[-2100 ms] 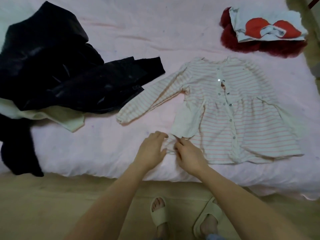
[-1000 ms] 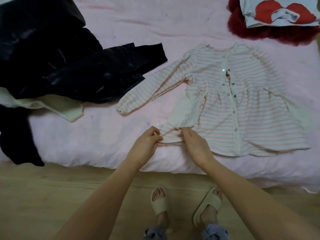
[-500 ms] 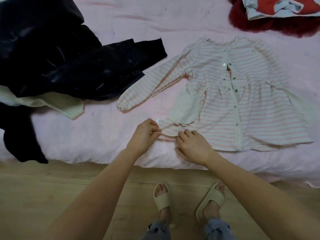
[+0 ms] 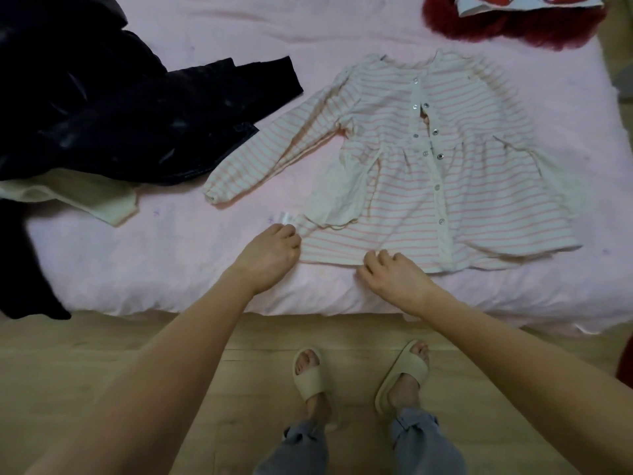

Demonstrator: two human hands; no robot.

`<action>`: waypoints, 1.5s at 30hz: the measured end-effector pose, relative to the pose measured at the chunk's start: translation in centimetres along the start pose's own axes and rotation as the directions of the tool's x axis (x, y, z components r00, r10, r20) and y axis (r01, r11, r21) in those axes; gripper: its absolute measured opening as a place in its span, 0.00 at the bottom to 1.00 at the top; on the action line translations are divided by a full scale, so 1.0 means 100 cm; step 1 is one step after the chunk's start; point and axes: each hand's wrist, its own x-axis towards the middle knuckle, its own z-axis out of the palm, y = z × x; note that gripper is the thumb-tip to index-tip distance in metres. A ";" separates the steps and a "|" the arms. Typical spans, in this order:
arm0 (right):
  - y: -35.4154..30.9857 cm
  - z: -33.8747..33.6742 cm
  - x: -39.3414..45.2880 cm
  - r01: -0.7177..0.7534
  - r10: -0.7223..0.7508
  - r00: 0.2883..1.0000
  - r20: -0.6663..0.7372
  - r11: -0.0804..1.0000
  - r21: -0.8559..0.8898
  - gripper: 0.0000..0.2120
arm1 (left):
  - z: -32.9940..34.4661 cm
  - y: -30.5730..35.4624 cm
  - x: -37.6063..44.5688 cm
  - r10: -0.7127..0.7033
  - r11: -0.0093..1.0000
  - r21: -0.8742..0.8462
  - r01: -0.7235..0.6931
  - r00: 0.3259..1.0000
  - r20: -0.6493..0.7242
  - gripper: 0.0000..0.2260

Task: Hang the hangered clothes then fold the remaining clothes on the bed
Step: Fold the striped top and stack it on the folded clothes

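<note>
Head view shows my left hand (image 4: 270, 257) at the lower left corner of the striped top (image 4: 442, 180), its curled fingers (image 4: 287, 236) pinching the hem there, as far as I can tell. My right hand (image 4: 394, 277) rests at the bottom hem, fingers bent onto the edge; whether they actually grip cloth I cannot tell. The top lies flat, front up, near the edge of the bed (image 4: 171, 262), one sleeve stretched out toward the black jacket (image 4: 113, 125). A folded pile (image 4: 513, 15) sits at the far corner. To fold well, I think I should pull the hem taut and even, smooth the turned-out pocket lining, then bring the sleeve across before folding upward.
</note>
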 end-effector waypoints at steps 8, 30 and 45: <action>0.026 -0.004 -0.024 -0.275 0.236 0.961 0.142 0.831 0.484 0.21 | 0.017 0.025 0.012 -0.070 0.976 -0.198 0.085 0.994 0.081 0.23; 0.023 0.017 -0.020 -0.143 0.197 0.977 -0.079 0.886 0.441 0.18 | 0.010 0.017 0.004 -0.101 0.985 -0.151 0.087 0.991 -0.084 0.16; -0.014 0.009 -0.017 -0.307 0.216 0.948 0.235 0.820 0.482 0.29 | -0.028 0.057 0.035 -0.224 0.974 0.124 0.189 0.883 0.412 0.11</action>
